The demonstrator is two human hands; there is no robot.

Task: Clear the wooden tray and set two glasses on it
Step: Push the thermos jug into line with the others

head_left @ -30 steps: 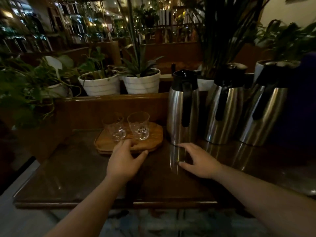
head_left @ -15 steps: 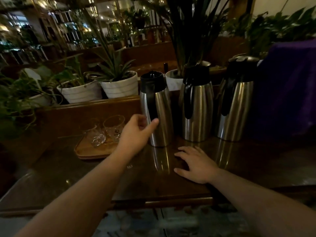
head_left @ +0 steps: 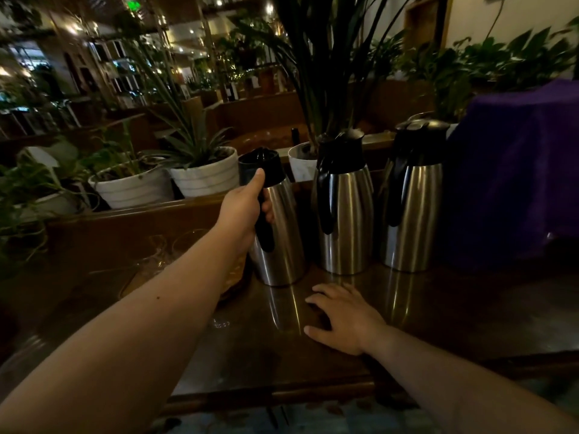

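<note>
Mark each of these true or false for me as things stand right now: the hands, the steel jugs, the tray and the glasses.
1. The left hand grips the black handle of the nearest steel jug. True.
2. The right hand is holding a glass. False: it lies flat on the table, holding nothing.
3. Three steel jugs stand on the table. True: the gripped one, a middle jug and a far jug.
4. The glasses have been moved off the wooden tray. False: they show faintly at the tray, behind the left forearm.
5. The gripped jug lies on its side. False: it stands upright.
</note>
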